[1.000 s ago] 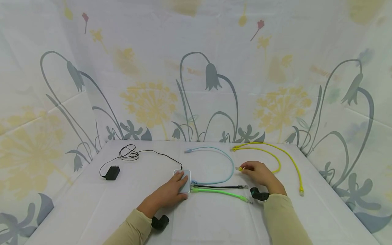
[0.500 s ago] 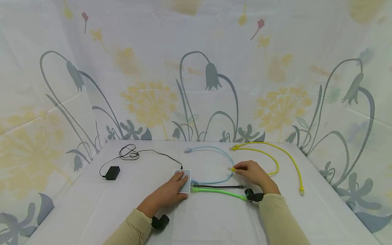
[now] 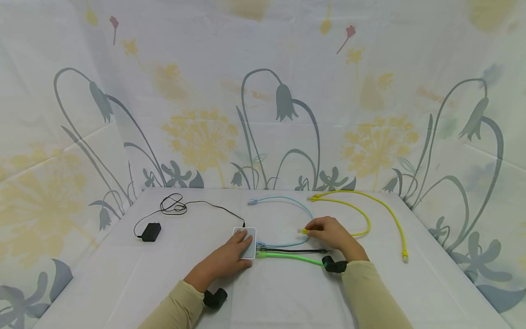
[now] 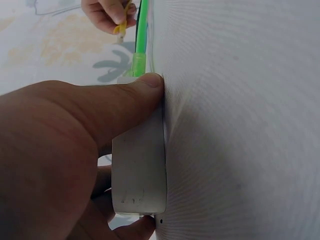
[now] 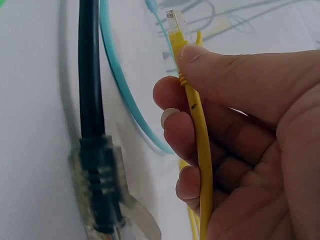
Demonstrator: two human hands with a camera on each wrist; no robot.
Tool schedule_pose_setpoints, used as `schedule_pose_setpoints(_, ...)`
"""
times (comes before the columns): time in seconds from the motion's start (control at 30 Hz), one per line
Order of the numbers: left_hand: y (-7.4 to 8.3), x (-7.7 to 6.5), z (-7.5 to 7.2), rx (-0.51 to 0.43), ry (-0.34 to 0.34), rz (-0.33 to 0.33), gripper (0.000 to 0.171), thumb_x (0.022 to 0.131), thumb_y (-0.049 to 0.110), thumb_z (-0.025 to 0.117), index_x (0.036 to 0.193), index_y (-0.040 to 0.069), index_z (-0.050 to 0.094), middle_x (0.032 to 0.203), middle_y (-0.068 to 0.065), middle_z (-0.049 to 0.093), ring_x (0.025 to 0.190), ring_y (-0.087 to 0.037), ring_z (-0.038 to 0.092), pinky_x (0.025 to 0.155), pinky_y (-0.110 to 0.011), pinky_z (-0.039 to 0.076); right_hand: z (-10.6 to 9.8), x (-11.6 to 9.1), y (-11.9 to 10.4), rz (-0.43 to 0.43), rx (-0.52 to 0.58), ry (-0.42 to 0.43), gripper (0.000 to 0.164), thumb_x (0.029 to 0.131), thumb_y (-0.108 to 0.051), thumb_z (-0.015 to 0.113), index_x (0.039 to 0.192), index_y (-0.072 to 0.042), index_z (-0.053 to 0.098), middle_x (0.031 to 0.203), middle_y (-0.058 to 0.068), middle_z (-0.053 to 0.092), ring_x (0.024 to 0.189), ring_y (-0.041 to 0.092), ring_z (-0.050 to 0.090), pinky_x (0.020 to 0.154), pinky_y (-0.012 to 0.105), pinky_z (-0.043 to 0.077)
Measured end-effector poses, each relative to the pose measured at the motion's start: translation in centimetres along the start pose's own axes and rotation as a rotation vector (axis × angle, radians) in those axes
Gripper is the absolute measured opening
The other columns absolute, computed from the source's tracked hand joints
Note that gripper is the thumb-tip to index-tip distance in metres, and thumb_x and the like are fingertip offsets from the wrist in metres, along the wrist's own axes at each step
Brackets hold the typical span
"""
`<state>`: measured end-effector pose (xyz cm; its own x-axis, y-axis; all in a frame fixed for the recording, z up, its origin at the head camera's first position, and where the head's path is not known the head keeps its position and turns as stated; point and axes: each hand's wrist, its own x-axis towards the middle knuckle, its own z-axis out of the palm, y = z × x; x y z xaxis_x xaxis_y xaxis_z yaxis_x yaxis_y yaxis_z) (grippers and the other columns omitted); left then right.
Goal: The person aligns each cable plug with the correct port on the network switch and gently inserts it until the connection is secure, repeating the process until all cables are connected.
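Observation:
A small white network switch [image 3: 249, 249] lies on the table, and my left hand [image 3: 223, 262] holds it down. In the left wrist view the thumb presses one side of its casing [image 4: 140, 170] while fingers reach the opposite side. Blue [image 3: 287, 245], black [image 3: 291, 251] and green [image 3: 287, 256] Ethernet cables run from the switch's right side. My right hand [image 3: 333, 234] pinches a yellow Ethernet cable [image 5: 199, 115] just behind its clear plug [image 5: 176, 22], between thumb and index finger. That plug points left toward the switch, with a gap between them.
A black power adapter [image 3: 151, 232] lies at the left, its thin cord [image 3: 174, 208] coiled and running to the switch's back. A second yellow cable [image 3: 392, 214] curves along the right. The blue cable's free plug [image 3: 252, 202] lies behind. Patterned cloth [image 3: 263, 114] surrounds the table.
My right hand has moved left, and slightly nearer at the end, bringing the yellow cable's plug closer to the switch. My left hand and the switch stay in place.

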<state>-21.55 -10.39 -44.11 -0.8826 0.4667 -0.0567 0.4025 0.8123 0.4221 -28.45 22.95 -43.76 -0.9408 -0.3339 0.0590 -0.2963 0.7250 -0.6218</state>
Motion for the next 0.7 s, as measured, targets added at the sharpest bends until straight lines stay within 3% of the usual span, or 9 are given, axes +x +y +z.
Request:
schedule_pose_setpoints(0.2, 0.0, 0.0, 0.0, -0.003, -0.001, -0.006, 0.071, 0.093, 0.033, 0.065, 0.150, 0.006, 0.034, 0.161, -0.015, 0.021, 0.150, -0.035, 0.014, 0.117, -0.050, 0.027, 0.6, 0.2, -0.5, -0.020, -0.020, -0.006, 0.012, 0.089, -0.023, 0.069, 0.100, -0.020, 0.075, 0.096, -0.005, 0.072, 0.087, 0.010, 0.059, 0.081, 0.032, 0.048)
schedule_pose_setpoints(0.43, 0.1, -0.1, 0.0, -0.001, -0.002, -0.006, 0.071, 0.093, 0.033, 0.065, 0.150, 0.006, 0.034, 0.161, -0.015, 0.021, 0.150, -0.035, 0.014, 0.117, -0.050, 0.026, 1.1, 0.2, -0.7, -0.153, -0.052, 0.014, 0.015, 0.090, -0.022, 0.068, 0.101, -0.015, 0.075, 0.092, -0.005, 0.071, 0.082, 0.007, 0.057, 0.074, 0.028, 0.048)
schedule_pose_setpoints(0.7, 0.1, -0.1, -0.1, 0.000, -0.006, -0.005, 0.071, 0.093, 0.033, 0.065, 0.151, 0.006, 0.034, 0.161, -0.015, 0.020, 0.150, -0.035, 0.013, 0.117, -0.050, 0.026, 1.6, 0.5, -1.5, -0.142, -0.028, -0.010, 0.015, 0.091, -0.020, 0.067, 0.104, -0.016, 0.075, 0.100, -0.003, 0.072, 0.094, 0.014, 0.062, 0.083, 0.033, 0.050)
